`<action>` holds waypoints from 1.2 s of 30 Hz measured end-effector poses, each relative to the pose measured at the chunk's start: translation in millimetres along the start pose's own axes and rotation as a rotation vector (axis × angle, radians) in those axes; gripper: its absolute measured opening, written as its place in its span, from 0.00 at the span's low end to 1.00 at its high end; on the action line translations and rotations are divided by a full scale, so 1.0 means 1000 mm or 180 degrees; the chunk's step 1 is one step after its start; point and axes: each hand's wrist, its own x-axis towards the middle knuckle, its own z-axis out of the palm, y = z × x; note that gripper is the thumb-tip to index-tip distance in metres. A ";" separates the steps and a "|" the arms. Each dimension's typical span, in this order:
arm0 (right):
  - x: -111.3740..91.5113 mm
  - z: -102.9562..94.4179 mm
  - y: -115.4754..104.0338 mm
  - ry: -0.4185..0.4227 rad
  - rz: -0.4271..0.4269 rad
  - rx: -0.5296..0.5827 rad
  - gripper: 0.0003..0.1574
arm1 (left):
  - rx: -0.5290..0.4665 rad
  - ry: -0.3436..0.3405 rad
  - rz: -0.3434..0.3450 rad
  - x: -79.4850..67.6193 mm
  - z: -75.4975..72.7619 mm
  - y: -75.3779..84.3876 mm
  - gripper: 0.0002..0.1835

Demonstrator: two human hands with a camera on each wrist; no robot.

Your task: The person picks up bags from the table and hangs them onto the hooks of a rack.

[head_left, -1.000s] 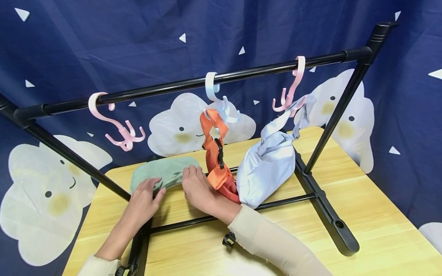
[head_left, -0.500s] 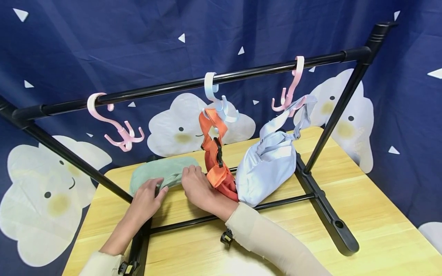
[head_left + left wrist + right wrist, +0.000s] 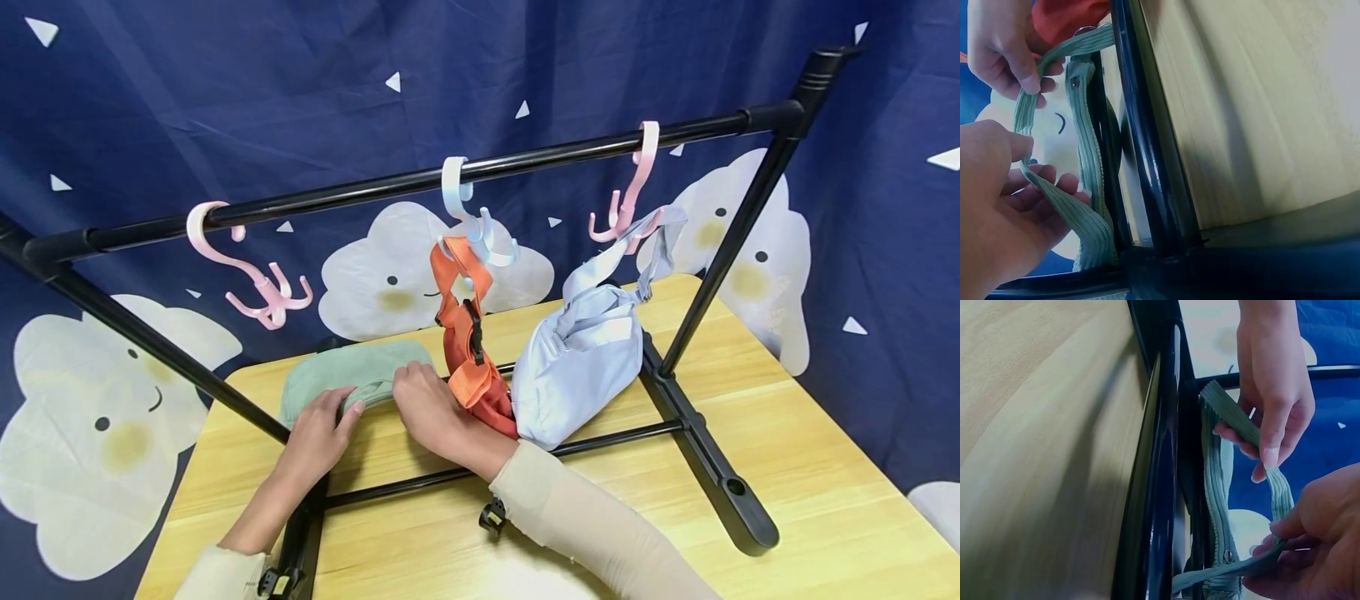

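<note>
A pale green corduroy bag (image 3: 352, 367) lies on the table under the left part of the rack. Its ribbed strap (image 3: 1085, 228) is lifted in a loop on the near side, above the zipper (image 3: 1215, 494). My left hand (image 3: 318, 433) pinches the strap between thumb and fingers toward its left end. Farther right along the same strap, my right hand (image 3: 427, 408) pinches it too, as the right wrist view shows. A short stretch of strap spans the two hands. The fingertips of my right hand are hidden in the head view.
A black rack (image 3: 555, 154) stands over the table (image 3: 600, 508). It carries a pink hook (image 3: 273, 304) at left, a blue hook (image 3: 480, 233) holding an orange bag (image 3: 480, 392), and another pink hook (image 3: 622, 212) holding a pale blue bag (image 3: 581, 371). A low crossbar (image 3: 405, 485) runs before the green bag.
My left thumb and fingers have closed in on the strap, which now looks smoother and less bunched between the hands. The right hand has hardly moved. The hanging bags stay put.
</note>
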 end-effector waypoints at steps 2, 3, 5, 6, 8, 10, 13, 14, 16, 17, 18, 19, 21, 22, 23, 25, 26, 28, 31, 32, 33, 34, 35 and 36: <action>0.000 0.000 0.000 -0.0035 0.0012 0.0056 0.04 | -0.0020 0.0011 -0.0016 0.000 -0.001 0.001 0.23; 0.000 0.000 0.000 -0.0052 0.0012 0.0084 0.04 | -0.0020 0.0017 -0.0022 0.000 -0.001 0.001 0.22; 0.000 -0.001 0.000 -0.0080 0.0010 0.0135 0.04 | -0.0018 0.0032 -0.0012 -0.001 -0.001 0.002 0.21; 0.000 -0.001 0.000 -0.0088 0.0001 0.0155 0.04 | -0.0013 0.0044 -0.0002 -0.001 -0.001 0.002 0.21; 0.000 -0.001 0.000 -0.0105 -0.0010 0.0190 0.05 | -0.0009 0.0079 0.0025 -0.001 -0.001 0.002 0.20; 0.000 -0.001 0.001 -0.0106 -0.0021 0.0213 0.06 | -0.0020 0.0129 0.0058 -0.001 0.000 0.002 0.19; 0.000 -0.001 0.001 -0.0079 -0.0031 0.0210 0.06 | -0.0057 0.0232 0.0093 -0.002 0.001 0.002 0.17; 0.000 -0.001 0.001 -0.0063 -0.0034 0.0197 0.05 | -0.0071 0.0268 0.0105 -0.002 0.001 0.002 0.17; -0.001 -0.001 0.001 -0.0024 -0.0037 0.0164 0.04 | -0.0096 0.0339 0.0122 -0.002 0.002 0.001 0.17; -0.001 -0.001 0.000 -0.0008 -0.0035 0.0152 0.04 | -0.0109 0.0372 0.0127 -0.003 0.002 0.001 0.17; -0.001 -0.001 0.000 0.0003 -0.0037 0.0147 0.04 | -0.0123 0.0405 0.0130 -0.003 0.002 0.001 0.16; -0.001 -0.001 0.000 0.0012 -0.0037 0.0147 0.04 | -0.0134 0.0433 0.0133 -0.003 0.003 0.000 0.16; -0.002 -0.001 0.000 0.0029 -0.0031 0.0161 0.05 | -0.0151 0.0489 0.0136 -0.004 0.003 0.000 0.15; -0.002 -0.001 0.000 0.0023 -0.0029 0.0171 0.05 | -0.0154 0.0516 0.0138 -0.004 0.003 0.000 0.15; -0.001 -0.001 -0.001 0.0026 -0.0028 0.0187 0.05 | -0.0156 0.0541 0.0146 -0.004 0.004 0.000 0.14; -0.001 0.000 -0.001 0.0019 -0.0027 0.0201 0.06 | -0.0137 0.0591 0.0167 -0.004 0.004 0.000 0.13; -0.001 0.000 -0.001 0.0012 -0.0027 0.0210 0.06 | -0.0125 0.0617 0.0181 -0.004 0.004 0.000 0.13; -0.002 0.000 -0.001 0.0000 -0.0035 0.0220 0.07 | -0.0096 0.0650 0.0201 -0.004 0.004 0.000 0.12; -0.002 0.000 0.000 0.0006 -0.0054 0.0223 0.07 | -0.0070 0.0679 0.0220 -0.003 0.004 0.000 0.11; -0.002 0.000 0.000 0.0014 -0.0057 0.0221 0.08 | -0.0064 0.0683 0.0222 -0.003 0.004 0.000 0.10; -0.002 0.000 0.000 0.0023 -0.0061 0.0214 0.08 | -0.0058 0.0689 0.0226 -0.003 0.004 0.000 0.10; -0.002 -0.001 0.000 0.0032 -0.0062 0.0212 0.08 | -0.0055 0.0696 0.0233 -0.002 0.004 0.000 0.10; -0.002 -0.001 0.000 0.0044 -0.0061 0.0214 0.08 | -0.0048 0.0704 0.0243 -0.002 0.004 -0.001 0.09; -0.002 -0.001 0.000 0.0056 -0.0057 0.0211 0.08 | -0.0048 0.0711 0.0250 -0.002 0.003 -0.001 0.09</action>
